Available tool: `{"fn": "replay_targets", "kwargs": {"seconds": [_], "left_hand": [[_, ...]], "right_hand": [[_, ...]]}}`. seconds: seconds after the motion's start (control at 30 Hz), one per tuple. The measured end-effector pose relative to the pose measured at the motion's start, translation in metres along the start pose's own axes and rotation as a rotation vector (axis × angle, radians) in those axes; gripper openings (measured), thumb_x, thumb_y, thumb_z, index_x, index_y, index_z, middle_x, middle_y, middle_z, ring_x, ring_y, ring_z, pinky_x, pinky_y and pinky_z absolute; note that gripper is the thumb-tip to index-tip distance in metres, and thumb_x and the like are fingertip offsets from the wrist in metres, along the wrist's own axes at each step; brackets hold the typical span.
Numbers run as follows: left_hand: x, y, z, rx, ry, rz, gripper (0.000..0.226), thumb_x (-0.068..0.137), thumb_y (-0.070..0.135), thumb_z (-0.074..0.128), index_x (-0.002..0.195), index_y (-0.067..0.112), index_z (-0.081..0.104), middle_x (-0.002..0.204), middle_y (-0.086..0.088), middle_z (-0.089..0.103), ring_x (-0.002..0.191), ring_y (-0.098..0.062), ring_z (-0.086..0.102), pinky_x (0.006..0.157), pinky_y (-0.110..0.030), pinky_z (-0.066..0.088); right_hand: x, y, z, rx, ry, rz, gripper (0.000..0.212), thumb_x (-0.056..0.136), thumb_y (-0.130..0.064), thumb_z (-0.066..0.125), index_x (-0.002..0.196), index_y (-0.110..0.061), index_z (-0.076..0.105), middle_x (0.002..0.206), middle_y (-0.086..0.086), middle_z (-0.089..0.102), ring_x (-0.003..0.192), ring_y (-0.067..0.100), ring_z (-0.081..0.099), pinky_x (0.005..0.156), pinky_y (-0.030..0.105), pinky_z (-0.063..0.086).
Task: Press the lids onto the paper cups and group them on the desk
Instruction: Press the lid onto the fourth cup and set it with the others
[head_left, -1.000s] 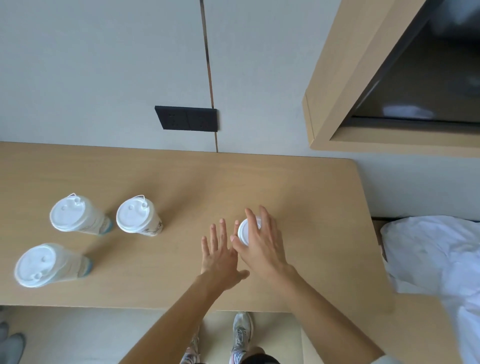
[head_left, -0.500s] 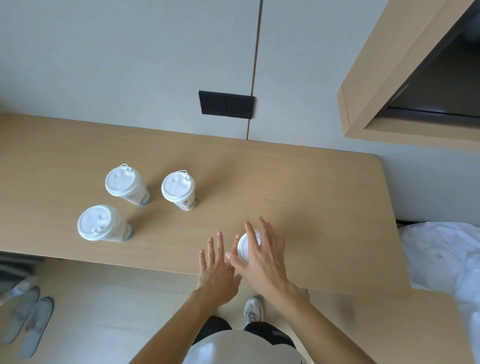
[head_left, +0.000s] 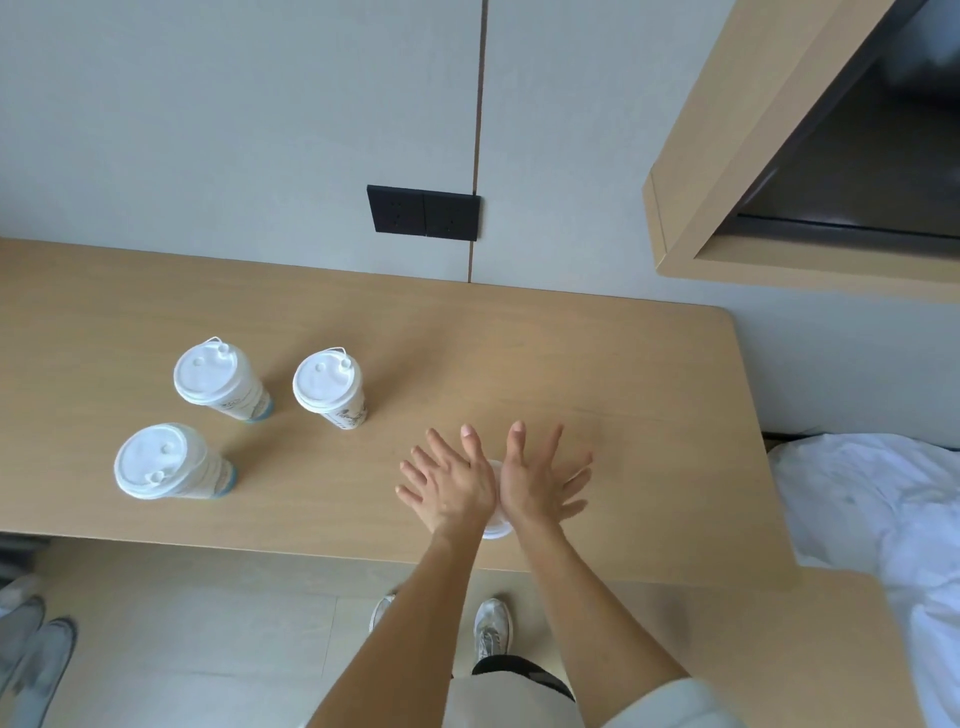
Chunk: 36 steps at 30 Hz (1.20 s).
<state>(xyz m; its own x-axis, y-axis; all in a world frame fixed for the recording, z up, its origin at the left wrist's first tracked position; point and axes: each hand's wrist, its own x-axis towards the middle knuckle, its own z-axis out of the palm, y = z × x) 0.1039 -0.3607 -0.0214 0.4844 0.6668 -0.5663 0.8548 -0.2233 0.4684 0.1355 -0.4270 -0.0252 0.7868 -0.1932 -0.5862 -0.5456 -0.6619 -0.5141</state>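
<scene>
Both hands lie flat, side by side, palms down and fingers spread and straight, pressing on one white lid near the desk's front edge. The left hand covers the lid's left half and the right hand its right half, index fingers almost touching. Neither grip is clenched: both are released, and nothing is pinched or curled round. Only slivers of the lid show between the hands and wrists; the cup under it is hidden.

Three more cups stand upright to the left, well apart from the hands, each already lidded: two in a back row and one nearer the front edge. That makes four lids in all.
</scene>
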Motion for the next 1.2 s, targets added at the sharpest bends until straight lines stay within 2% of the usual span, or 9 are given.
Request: {"fn": "replay_targets", "kwargs": {"seconds": [0.2, 0.47, 0.6, 0.7, 0.8, 0.9, 0.97, 1.07, 1.2], "left_hand": [[0.007, -0.005, 0.012, 0.029, 0.093, 0.08, 0.068, 0.102, 0.054, 0.012, 0.164, 0.026, 0.013, 0.17, -0.012, 0.024, 0.16, -0.033, 0.01, 0.124, -0.063, 0.004], [0.009, -0.004, 0.01, 0.0, 0.073, 0.169, 0.067, 0.102, 0.052, 0.01, 0.164, 0.029, 0.017, 0.169, -0.007, 0.03, 0.159, -0.031, 0.016, 0.125, -0.062, 0.009], [0.024, -0.001, 0.0, 0.056, 0.014, 0.483, 0.057, 0.109, 0.043, 0.024, 0.163, 0.025, 0.023, 0.171, -0.008, 0.025, 0.16, -0.028, 0.011, 0.127, -0.054, 0.013], [0.033, 0.006, -0.013, 0.18, 0.023, 0.791, 0.063, 0.105, 0.053, 0.02, 0.158, 0.024, 0.038, 0.168, -0.006, 0.032, 0.16, -0.027, 0.014, 0.127, -0.049, 0.016], [0.031, 0.008, -0.021, 0.23, 0.101, 0.905, 0.069, 0.101, 0.056, 0.016, 0.151, 0.022, 0.049, 0.162, -0.004, 0.043, 0.157, -0.027, 0.025, 0.127, -0.048, 0.017], [0.024, -0.003, -0.025, 0.156, 0.201, 0.818, 0.068, 0.101, 0.057, 0.02, 0.149, 0.021, 0.052, 0.157, -0.006, 0.05, 0.153, -0.029, 0.033, 0.124, -0.05, 0.022], [0.018, -0.017, -0.025, 0.098, 0.228, 0.641, 0.072, 0.099, 0.061, 0.018, 0.151, 0.023, 0.049, 0.157, -0.006, 0.049, 0.153, -0.029, 0.031, 0.123, -0.05, 0.023], [0.01, -0.027, -0.02, 0.052, 0.138, 0.324, 0.076, 0.096, 0.07, 0.018, 0.158, 0.028, 0.035, 0.163, -0.004, 0.038, 0.157, -0.027, 0.018, 0.125, -0.052, 0.016], [0.005, -0.024, -0.004, 0.048, 0.021, 0.141, 0.073, 0.098, 0.069, 0.022, 0.161, 0.031, 0.024, 0.163, -0.004, 0.036, 0.156, -0.029, 0.016, 0.123, -0.059, 0.014]], "right_hand": [[0.01, 0.005, 0.006, -0.036, 0.021, -0.025, 0.086, 0.093, -0.083, 0.024, 0.166, -0.042, 0.003, 0.175, 0.013, -0.017, 0.162, 0.031, -0.01, 0.126, 0.062, -0.006], [0.009, 0.004, 0.006, -0.038, 0.018, 0.021, 0.077, 0.098, -0.077, 0.02, 0.166, -0.041, 0.009, 0.176, 0.014, -0.006, 0.163, 0.03, -0.002, 0.126, 0.062, -0.003], [-0.012, 0.011, 0.008, 0.166, 0.014, 0.267, 0.074, 0.101, -0.073, 0.018, 0.165, -0.035, 0.022, 0.174, 0.02, 0.009, 0.16, 0.039, 0.015, 0.128, 0.061, 0.008], [-0.029, 0.017, 0.012, 0.33, -0.017, 0.456, 0.08, 0.102, -0.072, 0.017, 0.166, -0.024, 0.025, 0.17, 0.026, 0.017, 0.154, 0.047, 0.026, 0.127, 0.062, 0.019], [-0.036, 0.019, 0.007, 0.402, -0.021, 0.523, 0.082, 0.102, -0.071, 0.02, 0.166, -0.02, 0.022, 0.168, 0.026, 0.016, 0.152, 0.047, 0.028, 0.126, 0.06, 0.021], [-0.035, 0.018, 0.0, 0.365, 0.004, 0.465, 0.086, 0.1, -0.075, 0.022, 0.166, -0.022, 0.019, 0.169, 0.026, 0.016, 0.152, 0.046, 0.026, 0.126, 0.06, 0.021], [-0.03, 0.014, -0.001, 0.274, 0.047, 0.332, 0.084, 0.098, -0.077, 0.021, 0.167, -0.028, 0.016, 0.171, 0.023, 0.014, 0.156, 0.041, 0.021, 0.128, 0.059, 0.015], [-0.017, 0.002, 0.001, 0.148, 0.058, 0.098, 0.079, 0.098, -0.076, 0.024, 0.166, -0.035, 0.017, 0.174, 0.016, 0.009, 0.162, 0.031, 0.01, 0.129, 0.056, 0.004], [0.0, -0.001, 0.014, -0.05, 0.004, -0.113, 0.077, 0.098, -0.075, 0.028, 0.165, -0.039, 0.017, 0.175, 0.014, 0.008, 0.162, 0.028, 0.002, 0.128, 0.058, 0.001]]}}
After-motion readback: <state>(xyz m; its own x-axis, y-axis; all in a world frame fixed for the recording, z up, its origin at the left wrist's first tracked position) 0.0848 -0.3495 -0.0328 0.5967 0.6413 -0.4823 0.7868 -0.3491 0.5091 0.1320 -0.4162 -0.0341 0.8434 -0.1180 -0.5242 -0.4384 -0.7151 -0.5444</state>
